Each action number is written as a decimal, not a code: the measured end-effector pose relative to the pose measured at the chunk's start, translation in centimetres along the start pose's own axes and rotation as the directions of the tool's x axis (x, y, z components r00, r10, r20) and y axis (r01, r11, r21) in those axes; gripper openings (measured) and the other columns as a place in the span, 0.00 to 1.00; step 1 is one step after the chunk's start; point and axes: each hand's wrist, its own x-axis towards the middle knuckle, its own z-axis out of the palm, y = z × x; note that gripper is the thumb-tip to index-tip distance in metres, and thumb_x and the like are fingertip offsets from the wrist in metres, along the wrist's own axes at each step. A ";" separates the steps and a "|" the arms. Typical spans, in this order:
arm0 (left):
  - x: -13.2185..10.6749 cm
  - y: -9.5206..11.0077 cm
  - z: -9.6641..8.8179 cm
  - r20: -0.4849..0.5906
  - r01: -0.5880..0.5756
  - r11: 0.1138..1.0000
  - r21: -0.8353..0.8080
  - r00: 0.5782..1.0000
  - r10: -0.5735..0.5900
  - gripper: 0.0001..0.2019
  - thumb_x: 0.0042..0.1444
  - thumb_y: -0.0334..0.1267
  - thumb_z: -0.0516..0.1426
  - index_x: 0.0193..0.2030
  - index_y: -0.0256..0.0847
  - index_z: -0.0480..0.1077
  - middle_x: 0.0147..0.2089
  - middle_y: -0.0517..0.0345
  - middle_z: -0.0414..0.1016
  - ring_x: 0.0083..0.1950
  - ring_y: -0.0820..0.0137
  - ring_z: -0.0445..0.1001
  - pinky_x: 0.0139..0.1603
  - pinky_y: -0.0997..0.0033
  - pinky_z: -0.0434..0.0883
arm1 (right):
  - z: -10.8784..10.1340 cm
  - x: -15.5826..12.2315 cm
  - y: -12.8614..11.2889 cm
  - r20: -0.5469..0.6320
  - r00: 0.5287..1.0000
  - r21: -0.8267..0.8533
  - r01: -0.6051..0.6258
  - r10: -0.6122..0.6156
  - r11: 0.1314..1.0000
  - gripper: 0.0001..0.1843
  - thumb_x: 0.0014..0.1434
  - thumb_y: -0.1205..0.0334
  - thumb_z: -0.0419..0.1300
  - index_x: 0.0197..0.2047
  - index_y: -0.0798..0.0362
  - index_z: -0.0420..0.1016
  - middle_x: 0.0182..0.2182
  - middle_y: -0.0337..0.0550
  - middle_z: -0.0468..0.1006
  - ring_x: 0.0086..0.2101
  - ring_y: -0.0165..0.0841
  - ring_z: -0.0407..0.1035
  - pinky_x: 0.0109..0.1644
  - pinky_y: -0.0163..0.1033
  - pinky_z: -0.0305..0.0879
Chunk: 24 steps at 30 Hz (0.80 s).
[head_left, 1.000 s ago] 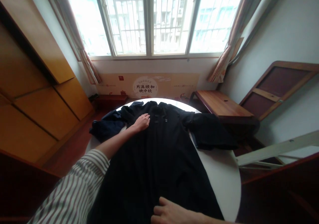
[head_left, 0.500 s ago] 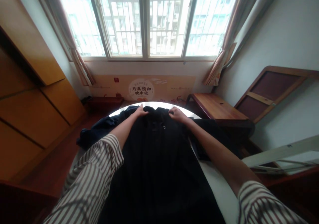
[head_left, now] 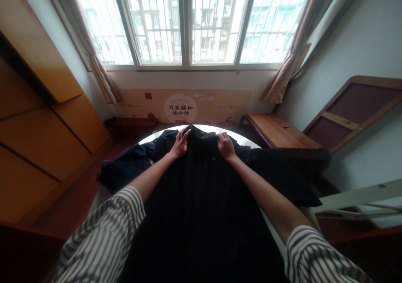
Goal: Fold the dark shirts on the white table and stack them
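Note:
A long black garment (head_left: pixel 201 199) lies spread over a round white table (head_left: pixel 150 137), its sleeves hanging off to the left and right. My left hand (head_left: pixel 179 145) grips the collar area on the left side, fingers curled into the cloth. My right hand (head_left: pixel 225 145) grips the collar on the right side, fingers closed on the fabric. The collar is bunched up and lifted a little between the two hands at the table's far edge. Both forearms reach out over the garment from striped sleeves.
A wooden bench (head_left: pixel 276 133) stands to the right of the table, with a framed wooden panel (head_left: pixel 354 111) leaning on the wall. Orange cabinets (head_left: pixel 47 119) line the left side. A printed board (head_left: pixel 182 107) runs under the window. A pale rail (head_left: pixel 354 197) lies at the right.
My right hand left the hem near me and went to the collar. My left hand slid from the chest up to the collar. Both now pinch the collar and have raised it slightly.

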 end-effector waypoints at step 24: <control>-1.8 0.6 1.4 0.217 0.339 0.844 0.417 0.864 -0.454 0.36 0.64 0.59 0.39 0.73 0.42 0.49 0.76 0.50 0.42 0.75 0.48 0.41 0.71 0.46 0.44 | -2.7 -0.4 1.7 0.156 0.964 -0.145 -0.194 0.216 0.970 0.29 0.67 0.49 0.49 0.64 0.59 0.65 0.63 0.63 0.62 0.61 0.52 0.56 0.61 0.53 0.55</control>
